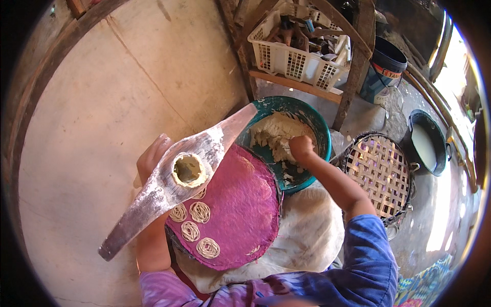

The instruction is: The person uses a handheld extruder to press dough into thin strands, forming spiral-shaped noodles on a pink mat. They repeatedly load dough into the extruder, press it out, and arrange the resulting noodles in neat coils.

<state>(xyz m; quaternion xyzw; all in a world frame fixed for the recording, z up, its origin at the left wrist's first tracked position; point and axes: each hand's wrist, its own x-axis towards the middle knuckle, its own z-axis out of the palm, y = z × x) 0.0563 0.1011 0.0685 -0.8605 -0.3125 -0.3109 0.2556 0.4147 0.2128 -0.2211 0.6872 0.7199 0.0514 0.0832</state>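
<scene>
A long wooden press (134,211), floury and tapered at both ends, slants across the left of the head view. Its round middle hole has pale dough (180,179) around the rim. My left hand (152,156) is curled against the far side of the press, its fingers partly hidden behind the wood. Beneath lies a round tray covered in pink cloth (240,204), with several coiled noodle nests (208,248) on its left and near parts. My right hand (303,148) is closed at the pale dough (276,135) inside a green basin (323,130); its fingertips are hidden.
A white plastic crate (291,60) of mixed items stands on a wooden shelf at the back. Right of the basin are a woven bamboo basket (377,174), a dark bucket (381,69) and a dark tub (415,128) with cloudy liquid. A pale sack (312,225) lies beside the tray.
</scene>
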